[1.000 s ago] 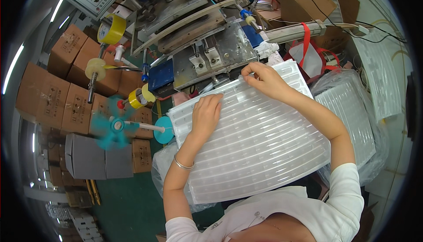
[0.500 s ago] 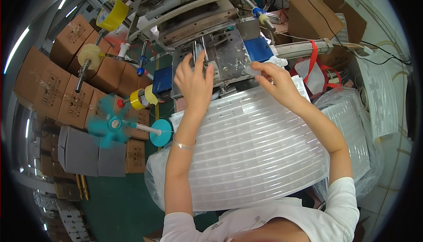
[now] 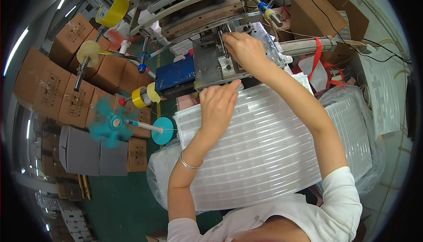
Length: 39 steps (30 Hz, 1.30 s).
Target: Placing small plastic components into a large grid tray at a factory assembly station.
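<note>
My right hand (image 3: pixel 248 53) is over the metal plate (image 3: pixel 205 61) of a press, its fingers pinched together at the narrow metal fixture (image 3: pixel 227 67). Whatever they grip there is hidden beneath the fingertips. At the plate's front edge, my left hand (image 3: pixel 217 110) bends over the top of a broad stack of clear ribbed plastic sheets (image 3: pixel 260 140). A small translucent plastic piece (image 3: pixel 239 86) shows at its fingertips and seems to be held. Left of the plate lies a blue pad (image 3: pixel 175 73).
The press's upper block (image 3: pixel 200 17) hangs over the far side of the plate. On the left are tape rolls (image 3: pixel 113 11), a spinning teal fan (image 3: pixel 115 122) and stacked cartons (image 3: pixel 48 83). A red-strapped bag (image 3: pixel 324 68) and more bagged sheets (image 3: pixel 348 129) are at right.
The metal plate has shifted right under the press, baring more of the left blue pad. My left hand has drawn back from the fixture to the front edge; my right hand has moved onto it.
</note>
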### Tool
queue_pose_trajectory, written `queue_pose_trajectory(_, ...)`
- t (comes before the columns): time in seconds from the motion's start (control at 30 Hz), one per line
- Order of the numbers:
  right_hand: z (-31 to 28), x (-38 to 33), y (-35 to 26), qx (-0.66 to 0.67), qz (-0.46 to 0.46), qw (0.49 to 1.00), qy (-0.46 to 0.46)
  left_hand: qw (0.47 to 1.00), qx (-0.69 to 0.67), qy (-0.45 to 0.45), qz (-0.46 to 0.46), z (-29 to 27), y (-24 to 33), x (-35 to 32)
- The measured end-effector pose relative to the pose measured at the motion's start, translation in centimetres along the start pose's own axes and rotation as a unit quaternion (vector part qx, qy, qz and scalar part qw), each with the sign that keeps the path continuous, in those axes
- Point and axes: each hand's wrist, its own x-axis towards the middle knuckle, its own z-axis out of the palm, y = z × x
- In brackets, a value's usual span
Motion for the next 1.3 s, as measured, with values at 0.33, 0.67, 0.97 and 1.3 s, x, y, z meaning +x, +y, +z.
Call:
queue_pose_trajectory(0.33, -5.4, -5.3, 1.4, 0.12, 0.065, 0.99, -0.022, 0.972, -0.203, -0.119, -0.001, 4.1, 0.9, -2.8)
queue_pose_trajectory(0.67, -5.8, -15.0, 3.5, 0.015, -0.16, 0.953, -0.255, 0.99, -0.003, -0.139, 0.008, 6.6, -0.1, -3.0)
queue_pose_trajectory(0.97, -8.4, -11.1, 2.9, 0.182, 0.063, 0.957, -0.216, 0.988, 0.036, -0.15, -0.003, 6.6, 0.6, -3.2)
queue_pose_trajectory(1.3, -7.7, -10.7, 4.1, 0.267, 0.141, 0.936, -0.181, 0.99, 0.006, -0.14, -0.004, 4.6, -0.2, -3.6)
